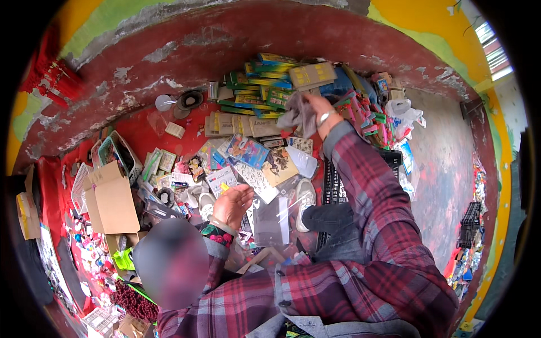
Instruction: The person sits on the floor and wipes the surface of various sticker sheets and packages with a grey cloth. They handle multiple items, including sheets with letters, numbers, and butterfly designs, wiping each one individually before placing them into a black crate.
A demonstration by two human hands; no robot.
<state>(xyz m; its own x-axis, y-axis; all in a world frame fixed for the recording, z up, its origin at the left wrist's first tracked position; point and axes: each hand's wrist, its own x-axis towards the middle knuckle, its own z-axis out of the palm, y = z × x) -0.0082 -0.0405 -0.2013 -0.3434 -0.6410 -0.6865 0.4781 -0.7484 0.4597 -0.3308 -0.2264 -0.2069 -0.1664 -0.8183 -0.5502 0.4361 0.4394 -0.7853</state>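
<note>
My right hand (319,107) reaches far forward and is closed on a crumpled grey cloth (298,115). The cloth hangs beside a stack of green, yellow and blue boxes (265,84) and close to a tan package (311,75) with yellow marks. Lower down, my left hand (231,207) is held with its fingers stretched out and nothing visible in it. A small yellow thing (225,187) shows just past that hand. Beyond it are printed sheets (259,183), a blue picture booklet (248,151) and a tan illustrated card (279,167).
An open cardboard box (112,203) and plastic baskets (115,155) stand at the left. A black crate (332,183) sits by my right leg. Pink and red packets (363,115) and a white plastic bag (401,112) lie at the right. A peeling red wall (225,34) closes the far side.
</note>
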